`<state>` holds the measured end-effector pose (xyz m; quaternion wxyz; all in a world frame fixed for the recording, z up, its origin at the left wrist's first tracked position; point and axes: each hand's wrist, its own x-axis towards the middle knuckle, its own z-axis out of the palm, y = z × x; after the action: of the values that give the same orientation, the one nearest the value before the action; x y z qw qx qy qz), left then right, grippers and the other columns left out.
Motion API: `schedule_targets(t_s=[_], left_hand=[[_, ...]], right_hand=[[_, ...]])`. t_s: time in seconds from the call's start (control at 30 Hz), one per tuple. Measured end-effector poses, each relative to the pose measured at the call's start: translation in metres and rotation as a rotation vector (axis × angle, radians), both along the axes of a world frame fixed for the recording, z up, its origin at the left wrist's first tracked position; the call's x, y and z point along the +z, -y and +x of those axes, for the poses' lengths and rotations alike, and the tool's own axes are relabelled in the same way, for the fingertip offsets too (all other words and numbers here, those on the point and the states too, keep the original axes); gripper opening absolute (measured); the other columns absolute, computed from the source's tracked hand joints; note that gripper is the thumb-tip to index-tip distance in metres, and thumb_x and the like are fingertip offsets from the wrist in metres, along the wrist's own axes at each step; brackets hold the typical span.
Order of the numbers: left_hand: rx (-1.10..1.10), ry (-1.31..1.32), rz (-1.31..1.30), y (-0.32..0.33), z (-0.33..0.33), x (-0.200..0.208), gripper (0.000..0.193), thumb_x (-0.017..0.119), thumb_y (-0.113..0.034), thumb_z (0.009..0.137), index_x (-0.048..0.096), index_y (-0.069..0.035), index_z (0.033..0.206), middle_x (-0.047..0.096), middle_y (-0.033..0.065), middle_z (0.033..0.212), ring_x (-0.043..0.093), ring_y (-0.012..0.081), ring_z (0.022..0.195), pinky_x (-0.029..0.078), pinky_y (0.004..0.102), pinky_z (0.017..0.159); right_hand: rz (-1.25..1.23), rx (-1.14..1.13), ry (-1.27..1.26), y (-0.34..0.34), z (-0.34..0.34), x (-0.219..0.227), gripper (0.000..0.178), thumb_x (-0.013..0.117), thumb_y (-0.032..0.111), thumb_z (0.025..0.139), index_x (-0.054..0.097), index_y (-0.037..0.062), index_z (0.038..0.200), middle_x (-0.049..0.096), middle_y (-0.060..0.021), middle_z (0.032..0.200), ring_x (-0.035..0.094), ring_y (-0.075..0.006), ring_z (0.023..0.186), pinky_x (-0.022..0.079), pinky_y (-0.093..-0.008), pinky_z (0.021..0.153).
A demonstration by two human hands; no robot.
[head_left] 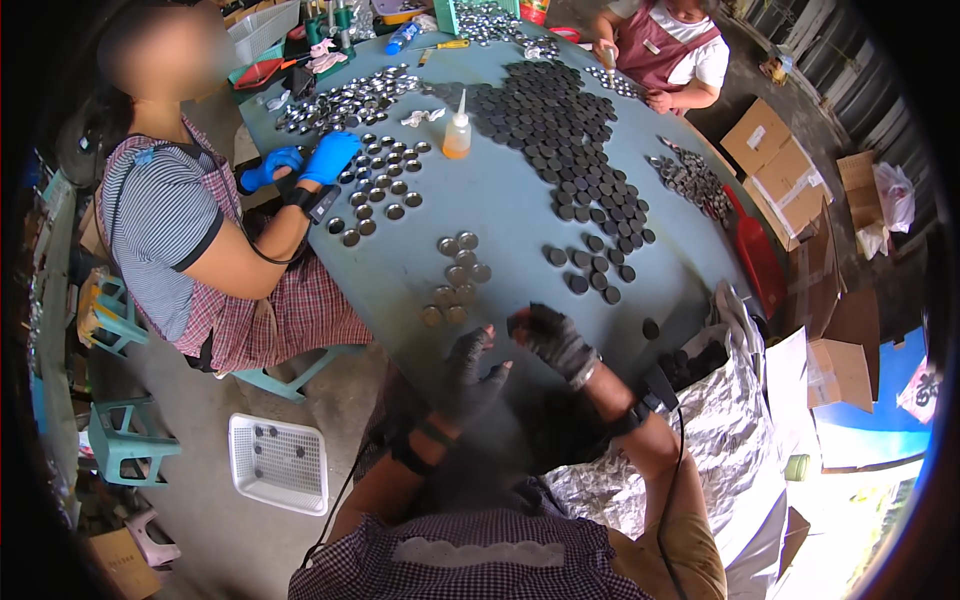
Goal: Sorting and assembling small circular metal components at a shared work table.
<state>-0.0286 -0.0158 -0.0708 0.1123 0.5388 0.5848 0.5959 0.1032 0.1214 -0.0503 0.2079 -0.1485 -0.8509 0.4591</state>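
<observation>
At the near edge of the table, my left hand [470, 372] wears a grey fingerless glove; its thumb and fingers are apart and nothing shows between them. My right hand [548, 338], gloved the same way, has its fingers curled in just beside it; whatever they may hold is hidden. Beyond my left hand lies a small group of shiny round metal caps [467, 259]. Loose black discs [579, 284] lie past my right hand, trailing from a large spread of black discs [560, 120]. One single black disc [651, 328] sits near the right edge.
A squeeze bottle [457, 136] with amber liquid stands mid-table. At left, a co-worker's blue-gloved hand [332, 157] is over more metal caps [385, 165]; another person [680, 45] works at the far right. A silvery sack [690, 430] and cardboard boxes [775, 170] flank the right edge.
</observation>
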Motion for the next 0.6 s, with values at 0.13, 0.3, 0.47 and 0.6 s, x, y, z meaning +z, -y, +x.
schedule_targets(t_s=[0.13, 0.3, 0.47, 0.6], left_hand=[[0.036, 0.076, -0.136, 0.009, -0.008, -0.017, 0.045, 0.071, -0.003, 0.075, 0.052, 0.000, 0.116, 0.059, 0.0118, 0.106, 0.061, 0.0201, 0.091, 0.050, 0.0331, 0.080], [0.003, 0.179, -0.151, 0.010, -0.006, -0.023, 0.043, 0.069, -0.003, 0.077, 0.050, 0.001, 0.116, 0.058, 0.0123, 0.108, 0.060, 0.0200, 0.092, 0.050, 0.0320, 0.081], [-0.012, 0.145, -0.139, 0.013, -0.011, -0.031, 0.041, 0.066, -0.004, 0.080, 0.049, 0.001, 0.117, 0.058, 0.0134, 0.111, 0.059, 0.0206, 0.093, 0.050, 0.0321, 0.081], [-0.065, 0.147, -0.092, -0.001, -0.005, -0.034, 0.038, 0.066, -0.004, 0.079, 0.053, 0.000, 0.114, 0.059, 0.0138, 0.110, 0.061, 0.0241, 0.093, 0.050, 0.0356, 0.081]], right_hand=[[0.048, -0.354, 0.076, -0.031, -0.057, 0.001, 0.018, 0.067, 0.015, 0.078, 0.057, 0.0047, 0.089, 0.061, -0.0135, 0.090, 0.061, -0.0313, 0.082, 0.050, -0.0414, 0.074], [0.448, -0.334, 0.445, -0.054, -0.101, -0.007, 0.023, 0.065, 0.018, 0.075, 0.061, 0.0084, 0.096, 0.061, -0.0171, 0.092, 0.059, -0.0362, 0.088, 0.048, -0.0451, 0.076], [0.536, -0.200, 0.606, -0.055, -0.096, 0.000, 0.015, 0.060, 0.018, 0.078, 0.066, 0.0097, 0.088, 0.062, -0.0161, 0.094, 0.060, -0.0345, 0.090, 0.049, -0.0431, 0.079], [0.875, -0.418, 0.756, -0.112, -0.027, -0.037, 0.017, 0.055, 0.014, 0.080, 0.065, 0.0089, 0.093, 0.060, -0.0162, 0.103, 0.060, -0.0340, 0.094, 0.049, -0.0429, 0.079]])
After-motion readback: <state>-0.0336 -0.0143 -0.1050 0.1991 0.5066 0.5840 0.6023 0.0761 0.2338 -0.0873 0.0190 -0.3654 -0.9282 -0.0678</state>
